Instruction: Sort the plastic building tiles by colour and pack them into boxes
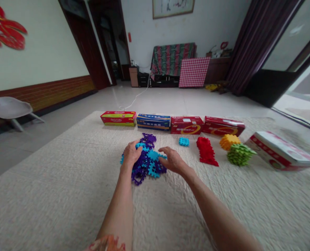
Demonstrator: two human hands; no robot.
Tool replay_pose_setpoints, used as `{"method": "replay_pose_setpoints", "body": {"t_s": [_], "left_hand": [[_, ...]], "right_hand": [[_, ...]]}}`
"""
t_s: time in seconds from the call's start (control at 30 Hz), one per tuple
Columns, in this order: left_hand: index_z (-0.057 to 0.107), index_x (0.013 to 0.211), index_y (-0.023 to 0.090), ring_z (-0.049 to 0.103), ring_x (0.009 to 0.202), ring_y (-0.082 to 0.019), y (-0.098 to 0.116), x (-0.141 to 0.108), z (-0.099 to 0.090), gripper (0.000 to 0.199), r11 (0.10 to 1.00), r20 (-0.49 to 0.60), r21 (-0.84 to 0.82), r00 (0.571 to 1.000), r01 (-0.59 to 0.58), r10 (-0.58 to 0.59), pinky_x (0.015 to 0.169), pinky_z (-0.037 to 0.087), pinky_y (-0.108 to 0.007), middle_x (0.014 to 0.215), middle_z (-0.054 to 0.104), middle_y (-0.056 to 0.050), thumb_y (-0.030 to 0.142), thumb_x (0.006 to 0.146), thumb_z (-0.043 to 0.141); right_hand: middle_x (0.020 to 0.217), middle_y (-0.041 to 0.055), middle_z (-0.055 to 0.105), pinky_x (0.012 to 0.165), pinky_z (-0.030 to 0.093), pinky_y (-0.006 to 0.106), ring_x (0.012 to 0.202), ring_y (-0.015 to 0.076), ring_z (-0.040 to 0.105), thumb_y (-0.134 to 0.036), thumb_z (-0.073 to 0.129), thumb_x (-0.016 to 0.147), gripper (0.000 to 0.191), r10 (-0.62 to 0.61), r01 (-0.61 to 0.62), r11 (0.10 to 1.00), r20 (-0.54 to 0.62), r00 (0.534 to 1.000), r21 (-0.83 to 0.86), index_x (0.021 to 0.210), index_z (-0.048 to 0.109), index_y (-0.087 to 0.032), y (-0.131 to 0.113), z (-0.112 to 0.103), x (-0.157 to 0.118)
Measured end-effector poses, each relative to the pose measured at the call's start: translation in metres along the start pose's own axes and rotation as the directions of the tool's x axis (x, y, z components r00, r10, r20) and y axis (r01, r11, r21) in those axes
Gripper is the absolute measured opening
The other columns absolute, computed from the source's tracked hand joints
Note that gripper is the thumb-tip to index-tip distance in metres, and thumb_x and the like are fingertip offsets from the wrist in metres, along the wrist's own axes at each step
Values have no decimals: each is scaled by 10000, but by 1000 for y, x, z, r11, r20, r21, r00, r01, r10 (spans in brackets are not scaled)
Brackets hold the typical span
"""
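Your right hand (172,160) holds its fingers apart at the heap of purple and blue pieces (143,163); your left hand (131,153) curves over its left side, grip unclear; better ease notched pieces loose singly, clear of the small blue stack (184,141)

Mat (66,164): lay open leftward.
Four boxes (174,126): barred the far side.
Red pieces (206,150), green stack (240,154): partly blocked rightward passage.
Purple-and-blue pile (144,161): filled space between left hand (132,153) and right hand (173,160).

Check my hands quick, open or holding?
Left hand: over the pile of toy pieces; grip can't be told.
Right hand: open, at the pile's edge.
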State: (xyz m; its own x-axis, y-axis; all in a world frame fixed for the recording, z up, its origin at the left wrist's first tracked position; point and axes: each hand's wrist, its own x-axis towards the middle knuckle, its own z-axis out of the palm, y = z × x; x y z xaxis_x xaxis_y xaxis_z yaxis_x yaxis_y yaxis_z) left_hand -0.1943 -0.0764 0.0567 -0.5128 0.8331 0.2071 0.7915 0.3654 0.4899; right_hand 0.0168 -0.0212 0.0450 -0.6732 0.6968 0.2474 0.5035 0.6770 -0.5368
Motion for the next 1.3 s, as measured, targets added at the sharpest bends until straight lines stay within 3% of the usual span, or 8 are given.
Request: {"method": "replay_pose_setpoints", "body": {"t_s": [0.3, 0.47, 0.73, 0.83, 0.97, 1.03, 1.17, 1.3], "left_hand": [[626, 1212, 215, 552, 1217, -197, 1, 6, 13, 420, 982, 103, 43, 979, -182, 177, 1051, 382, -285, 1274, 636, -80, 273, 797, 611], [607, 1238, 215, 576, 1175, -194, 3, 5, 11, 458, 986, 101, 45, 983, -158, 153, 1030, 401, -285, 1262, 630, -89, 184, 781, 582], [638, 1206, 163, 630, 1035, -177, 7, 6, 6, 515, 980, -35, -65, 982, -187, 185, 988, 448, -264, 1093, 667, -94, 19, 730, 504], [680, 1135, 160, 649, 961, -171, 7, 9, 3, 474, 979, -119, -138, 984, -150, 134, 944, 477, -260, 1020, 690, -78, 8, 716, 517], [700, 1093, 169, 665, 893, -169, 10, 12, -1, 394, 962, -221, -267, 975, -58, -3, 893, 507, -272, 997, 708, -61, 75, 738, 557], [693, 1111, 175, 671, 869, -163, 16, 11, 1, 393, 945, -206, -323, 978, -51, -18, 874, 517, -273, 1003, 719, -53, 102, 747, 562], [688, 1132, 175, 678, 903, -156, 41, 2, 14, 418, 934, -49, -339, 994, -113, 103, 887, 514, -257, 1054, 731, -53, 77, 751, 547], [686, 1150, 132, 668, 997, -187, 66, -9, 31, 428, 954, 32, -185, 968, -238, 248, 953, 485, -277, 1090, 722, -105, 39, 765, 524]], "right_hand": [[1096, 139, 682, 837, 463, 322, 987, 241, 639, -305, 649, 777, 429, 97, -79, 986, 124, 987, -145, 1180, 613, -160, -16, 15, 19], [1091, 156, 699, 822, 471, 329, 988, 263, 653, -298, 623, 771, 452, 89, -66, 979, 111, 990, -194, 1195, 612, -142, -20, 14, 17], [1058, 130, 728, 790, 495, 307, 905, 245, 687, -268, 599, 765, 427, 47, -44, 996, 41, 998, -81, 1173, 632, -145, -22, 11, 13], [1073, 116, 726, 814, 502, 304, 920, 237, 690, -249, 598, 759, 420, 16, -16, 1000, -26, 1000, 9, 1168, 629, -158, -20, 10, 12], [1074, 121, 719, 836, 507, 316, 952, 239, 683, -232, 595, 747, 428, -33, 38, 999, -111, 993, 39, 1167, 619, -156, -4, 2, 5], [1053, 116, 719, 831, 508, 317, 938, 234, 682, -215, 595, 736, 427, -41, 42, 999, -133, 990, 8, 1159, 616, -159, 10, -6, 0], [997, 122, 719, 819, 503, 338, 902, 242, 676, -202, 580, 740, 337, -11, -6, 994, -157, 987, -108, 1067, 643, -152, 41, -24, -14], [994, 128, 717, 776, 503, 330, 871, 239, 674, -207, 573, 734, 312, 55, -73, 990, -148, 987, -121, 1030, 650, -145, 62, -34, -26]]}}
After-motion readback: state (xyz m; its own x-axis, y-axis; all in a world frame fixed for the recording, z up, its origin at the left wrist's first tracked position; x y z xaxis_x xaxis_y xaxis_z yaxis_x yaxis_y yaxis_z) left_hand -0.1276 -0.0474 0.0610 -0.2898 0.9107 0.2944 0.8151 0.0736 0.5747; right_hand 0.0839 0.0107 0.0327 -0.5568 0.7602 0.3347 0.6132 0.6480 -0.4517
